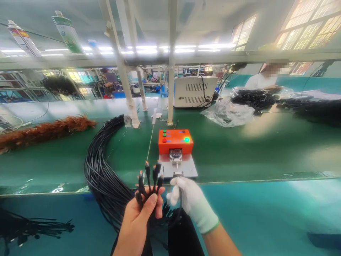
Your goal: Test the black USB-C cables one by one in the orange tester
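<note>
Left hand (141, 213): pinching fanned black plugs (147, 172) over the counter's (226, 156) front edge; best kept spread.
Gloved right hand (190, 201): fingertips pinching a cable (181, 200) at the metal plate (191, 170); plug seating hidden; straight alignment helps.
Orange box (174, 145): near that edge, green light (187, 140) lit.
Cable bundle (97, 167): draped over the edge; slack prevents tugging.

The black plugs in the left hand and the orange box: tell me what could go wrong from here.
The black plugs fan out at different angles from the left hand, so one might slip from the grip.
The gloved right hand is right at the front of the metal plate below the orange box; a crooked push could strain a connector.
The cable bundle droops over the table edge, so its weight might drag more down.
</note>
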Motion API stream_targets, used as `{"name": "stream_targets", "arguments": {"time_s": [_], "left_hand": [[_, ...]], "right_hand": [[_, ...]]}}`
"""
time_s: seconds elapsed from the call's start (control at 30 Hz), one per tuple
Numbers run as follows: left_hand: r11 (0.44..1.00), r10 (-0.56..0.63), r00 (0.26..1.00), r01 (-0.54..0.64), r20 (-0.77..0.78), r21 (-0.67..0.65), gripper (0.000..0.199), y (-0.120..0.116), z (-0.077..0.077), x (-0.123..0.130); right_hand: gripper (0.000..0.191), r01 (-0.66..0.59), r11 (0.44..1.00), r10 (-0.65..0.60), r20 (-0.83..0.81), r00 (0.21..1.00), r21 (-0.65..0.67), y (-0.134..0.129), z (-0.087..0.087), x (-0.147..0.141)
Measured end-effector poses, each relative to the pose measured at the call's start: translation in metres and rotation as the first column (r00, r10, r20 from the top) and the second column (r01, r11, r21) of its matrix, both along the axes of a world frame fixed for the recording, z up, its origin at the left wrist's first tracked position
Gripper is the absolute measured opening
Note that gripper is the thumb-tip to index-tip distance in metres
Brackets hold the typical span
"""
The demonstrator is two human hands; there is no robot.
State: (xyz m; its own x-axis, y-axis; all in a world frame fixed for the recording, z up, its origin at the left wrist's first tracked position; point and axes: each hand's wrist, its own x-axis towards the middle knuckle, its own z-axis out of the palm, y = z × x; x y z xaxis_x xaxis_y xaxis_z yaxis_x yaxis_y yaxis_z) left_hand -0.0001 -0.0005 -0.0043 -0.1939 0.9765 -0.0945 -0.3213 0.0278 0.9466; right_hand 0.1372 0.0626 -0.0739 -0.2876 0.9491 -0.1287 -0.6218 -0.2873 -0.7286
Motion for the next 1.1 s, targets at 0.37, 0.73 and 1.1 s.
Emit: {"name": "stream_targets", "arguments": {"time_s": [0.37,0.73,1.1], "left_hand": [[0.994,-0.107,0.994,0.107,-0.004,0.025,0.016,0.002,-0.009,-0.003],[0.988,-0.153,0.983,0.156,-0.101,0.021,0.017,-0.001,-0.009,-0.004],[0.982,-0.186,0.971,0.19,-0.152,0.007,0.02,-0.005,-0.012,-0.008]], "right_hand": [[0.026,-0.115,0.993,0.105,0.289,0.952,0.02,-0.035,0.017,0.026],[0.023,0.021,0.997,-0.014,0.089,0.996,-0.072,-0.031,0.031,0.021],[0.022,0.109,0.994,-0.08,0.586,0.806,-0.014,-0.003,0.016,0.002]]}}
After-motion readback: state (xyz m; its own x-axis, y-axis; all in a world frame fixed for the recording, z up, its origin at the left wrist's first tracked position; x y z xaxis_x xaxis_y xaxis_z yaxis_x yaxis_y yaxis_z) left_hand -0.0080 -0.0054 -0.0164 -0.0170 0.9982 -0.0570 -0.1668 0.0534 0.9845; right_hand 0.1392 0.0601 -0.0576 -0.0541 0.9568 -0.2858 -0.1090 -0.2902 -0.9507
